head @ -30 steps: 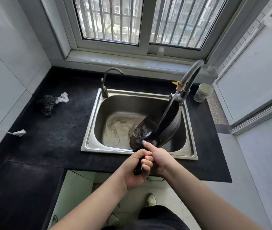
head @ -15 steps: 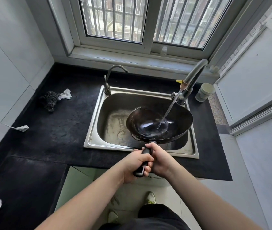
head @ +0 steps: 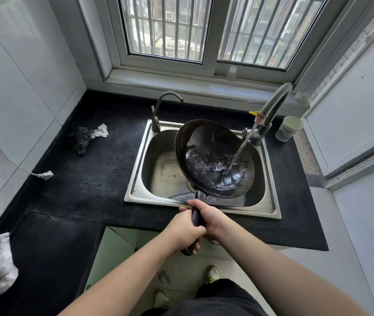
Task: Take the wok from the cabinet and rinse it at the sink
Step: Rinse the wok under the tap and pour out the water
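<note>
Black steel fills the middle of the view: the wok [head: 214, 158] hangs over the stainless sink [head: 135, 192], tipped so its inside faces the camera, its far rim toward 11 o'clock. Both hands grip its dark handle [head: 197, 216], which runs out from the pan toward 6 o'clock over the sink's near rim. The left hand [head: 184, 231] is wrapped around the lower part of the handle, fingers curled under it; the right hand [head: 208, 216] closes around the handle just above, touching the left.

A thin stream of water [head: 239, 151] slants down from the tall faucet [head: 270, 110] at 2 o'clock of the sink and lands in the wok's lower right side, where water swirls and glints. A smaller tap [head: 163, 106] stands at the sink's 11 o'clock corner.

On the black worktop [head: 85, 179], at 9 o'clock of the sink, lie a dark scouring pad [head: 79, 139] and a white scrap [head: 101, 131] touching it. A pale cup [head: 288, 128], possibly a jar, stands at 2 o'clock just beyond the faucet. A white plug [head: 45, 175] on a cord lies near the left wall.
</note>
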Demonstrator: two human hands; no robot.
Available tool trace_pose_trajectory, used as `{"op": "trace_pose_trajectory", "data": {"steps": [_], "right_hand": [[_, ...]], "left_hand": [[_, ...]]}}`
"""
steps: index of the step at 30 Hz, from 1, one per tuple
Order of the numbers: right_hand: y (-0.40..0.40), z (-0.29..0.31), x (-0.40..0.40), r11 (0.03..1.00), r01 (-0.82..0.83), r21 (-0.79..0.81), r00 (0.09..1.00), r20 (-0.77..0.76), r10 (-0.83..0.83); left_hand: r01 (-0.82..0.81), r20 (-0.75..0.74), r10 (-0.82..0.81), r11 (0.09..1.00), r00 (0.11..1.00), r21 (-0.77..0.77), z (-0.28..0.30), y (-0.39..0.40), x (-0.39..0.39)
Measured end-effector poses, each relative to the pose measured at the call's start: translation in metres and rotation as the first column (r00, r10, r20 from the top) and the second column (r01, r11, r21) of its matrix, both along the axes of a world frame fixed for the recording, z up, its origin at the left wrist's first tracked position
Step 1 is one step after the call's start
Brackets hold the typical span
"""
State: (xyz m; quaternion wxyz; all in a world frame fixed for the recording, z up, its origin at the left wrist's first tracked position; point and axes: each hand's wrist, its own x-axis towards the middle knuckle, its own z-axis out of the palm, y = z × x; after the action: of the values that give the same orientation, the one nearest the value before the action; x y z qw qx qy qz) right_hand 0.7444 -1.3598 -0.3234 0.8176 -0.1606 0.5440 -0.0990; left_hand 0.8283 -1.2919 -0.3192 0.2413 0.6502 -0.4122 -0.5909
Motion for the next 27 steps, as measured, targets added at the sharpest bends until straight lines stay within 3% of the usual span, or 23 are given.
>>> {"op": "trace_pose_trajectory", "data": {"steps": [13,19,27], "right_hand": [[0.01,-0.042,0.007,0.977,0.012,-0.213,0.999,-0.037,-0.021],[-0.002,-0.048,0.004,0.916,-0.145,-0.373,0.981,-0.178,0.083],[-0.026,-0.059,-0.002,0.828,-0.359,-0.431,0.917,-0.331,0.225]], "left_hand": [[-0.13,0.024,0.134,0.981,0.991,-0.142,-0.053,0.024,-0.004],[-0.188,0.054,0.204,0.959,0.978,-0.211,-0.065,0.013,-0.013],[-0.266,0.035,0.279,0.941,0.96,-0.21,-0.077,-0.005,-0.023]]}}
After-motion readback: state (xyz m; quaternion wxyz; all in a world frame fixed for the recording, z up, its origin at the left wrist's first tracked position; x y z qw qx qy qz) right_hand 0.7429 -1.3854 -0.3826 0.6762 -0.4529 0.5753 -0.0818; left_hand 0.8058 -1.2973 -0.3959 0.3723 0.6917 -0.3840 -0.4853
